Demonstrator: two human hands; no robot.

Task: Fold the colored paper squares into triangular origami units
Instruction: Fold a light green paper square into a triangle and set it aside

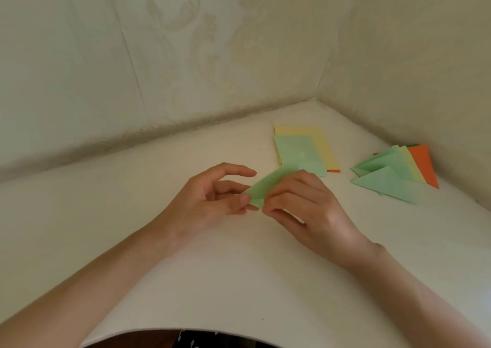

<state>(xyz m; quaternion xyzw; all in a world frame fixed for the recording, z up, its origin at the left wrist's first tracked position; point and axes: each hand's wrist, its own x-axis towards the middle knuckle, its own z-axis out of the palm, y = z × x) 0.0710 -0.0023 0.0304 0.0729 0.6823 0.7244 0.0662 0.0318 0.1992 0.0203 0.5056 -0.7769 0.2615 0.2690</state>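
Over a white tabletop (pixel 186 281) in a wallpapered corner, a half-folded pale green paper piece (pixel 268 183) is pinched by the left hand (pixel 210 201), index finger raised, and by the curled right hand (pixel 305 204); a crooked crease could be set if its edges slip.

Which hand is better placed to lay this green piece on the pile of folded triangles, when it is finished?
Right. The triangles lie to the right of the right hand; the left hand would have to cross over it. Both hold the green piece.
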